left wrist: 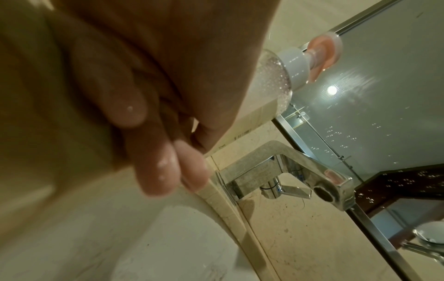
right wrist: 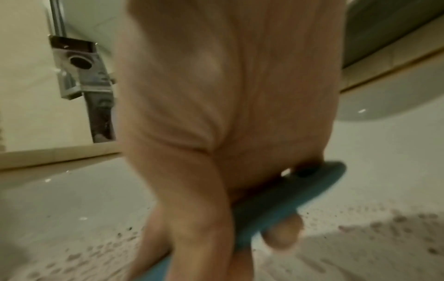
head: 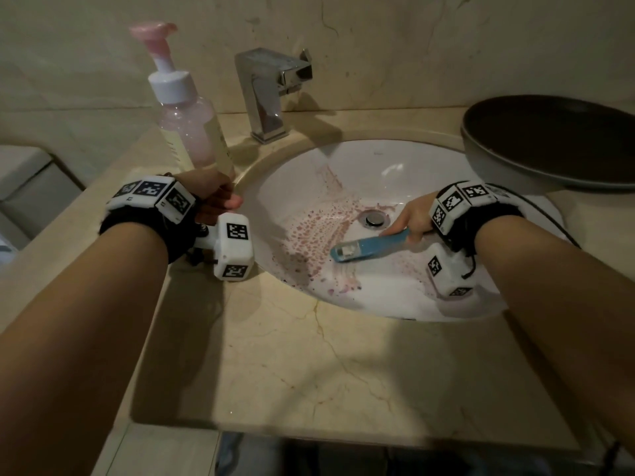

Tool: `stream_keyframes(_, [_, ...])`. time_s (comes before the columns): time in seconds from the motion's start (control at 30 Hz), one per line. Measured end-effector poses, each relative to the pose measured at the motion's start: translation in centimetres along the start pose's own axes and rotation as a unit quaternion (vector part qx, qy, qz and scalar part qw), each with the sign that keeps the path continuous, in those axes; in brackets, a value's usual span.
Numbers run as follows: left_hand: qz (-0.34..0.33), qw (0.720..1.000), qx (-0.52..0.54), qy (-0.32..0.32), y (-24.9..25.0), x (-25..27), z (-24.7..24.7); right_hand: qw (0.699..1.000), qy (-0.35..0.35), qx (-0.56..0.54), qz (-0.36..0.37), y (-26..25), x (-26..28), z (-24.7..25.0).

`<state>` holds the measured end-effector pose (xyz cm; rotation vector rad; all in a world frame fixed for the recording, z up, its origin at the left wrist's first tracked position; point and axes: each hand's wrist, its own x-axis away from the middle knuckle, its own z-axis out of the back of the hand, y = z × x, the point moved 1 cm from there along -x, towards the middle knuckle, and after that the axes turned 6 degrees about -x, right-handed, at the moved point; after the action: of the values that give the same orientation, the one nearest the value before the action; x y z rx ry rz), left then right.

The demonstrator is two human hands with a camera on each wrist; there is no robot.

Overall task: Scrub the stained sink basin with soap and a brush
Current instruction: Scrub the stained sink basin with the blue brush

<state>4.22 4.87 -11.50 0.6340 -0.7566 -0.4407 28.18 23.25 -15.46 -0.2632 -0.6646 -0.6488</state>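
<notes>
Where pink stains speckle it, sink basin [head: 395, 173] shows white — glossy.

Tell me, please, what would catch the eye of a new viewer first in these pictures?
First come the reddish-purple stains spattered over the left half of the white sink basin, around the drain. Next, the blue brush that the right hand holds in the basin. Then the pink pump bottle, gripped by the left hand at the counter's edge.

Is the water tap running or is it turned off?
Off. No water comes out of the faucet; the spout opening is dry underneath, and the sink basin below shows only purple stains.
</notes>
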Motion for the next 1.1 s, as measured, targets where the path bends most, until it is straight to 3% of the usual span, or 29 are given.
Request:
stream_keyframes(0.1, [-0.004,1.000,0.006,-0.006,0.0,-0.2,0.0,0.995,-0.096,-0.027,-0.004,0.1,0.1,-0.4])
stream_keyframes(0.27, [-0.009,1.000,0.001,-0.004,0.1,-0.1,-0.1,0.997,0.015,-0.070,0.011,0.3,0.0,-0.8])
stream_keyframes(0.3, [-0.009,1.000,0.001,-0.005,0.1,-0.2,0.0,0.998,0.009,-0.066,0.010,0.3,0.0,-0.9])
stream_keyframes(0.4, [-0.011,1.000,0.001,-0.017,0.0,-0.4,0.0,0.993,-0.108,-0.039,0.001,-0.3,0.3,-1.2])
stream_keyframes(0.43, [-0.011,1.000,0.001,-0.018,0.0,-0.5,0.0,0.992,-0.118,-0.043,0.002,-0.3,0.4,-1.2])
stream_keyframes(0.57, [-0.007,0.999,-0.015,-0.028,0.0,-0.4,0.2,0.997,-0.005,-0.079,0.000,0.2,0.5,-0.7])
stream_keyframes(0.77, [-0.009,0.999,-0.023,-0.042,0.1,-0.4,0.2,0.994,-0.076,-0.072,-0.019,-0.2,0.4,-1.5])
stream_keyframes(0.9, [-0.012,0.999,-0.017,-0.038,0.1,-0.3,0.1,0.998,0.055,-0.027,-0.020,-0.3,0.2,-0.6])
stream_keyframes(0.93, [-0.012,0.999,-0.015,-0.036,0.1,-0.2,0.1,0.999,0.043,-0.017,-0.013,-0.6,0.5,-0.6])
stream_keyframes(1.03, [-0.016,0.999,-0.014,-0.032,0.2,-0.1,0.0,0.994,-0.087,-0.061,0.026,-1.6,0.7,-0.7])
stream_keyframes(1.1, [-0.018,0.999,-0.009,-0.030,0.2,0.0,0.0,0.993,-0.086,-0.071,0.033,-2.6,0.7,-0.7])
